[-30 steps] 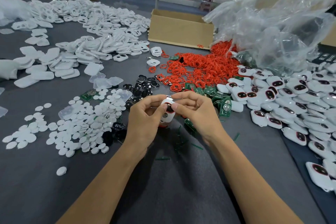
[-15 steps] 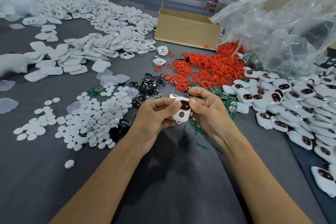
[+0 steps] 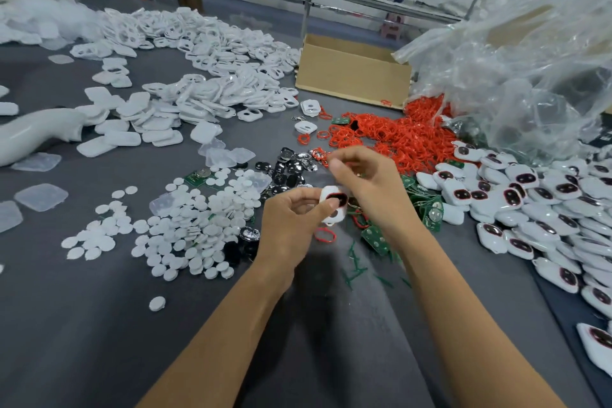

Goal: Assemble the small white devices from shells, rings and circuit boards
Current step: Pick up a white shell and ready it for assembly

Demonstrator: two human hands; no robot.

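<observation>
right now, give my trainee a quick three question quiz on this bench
1. True or false: the left hand pinches a white shell with a red-rimmed window.
2. The red rings pile lies: A just in front of the cardboard box; B inside it; C stacked on top of it.
3. Fill in: the assembled white devices lie on the person's ___ side.
Key: 1 true; 2 A; 3 right.
</observation>
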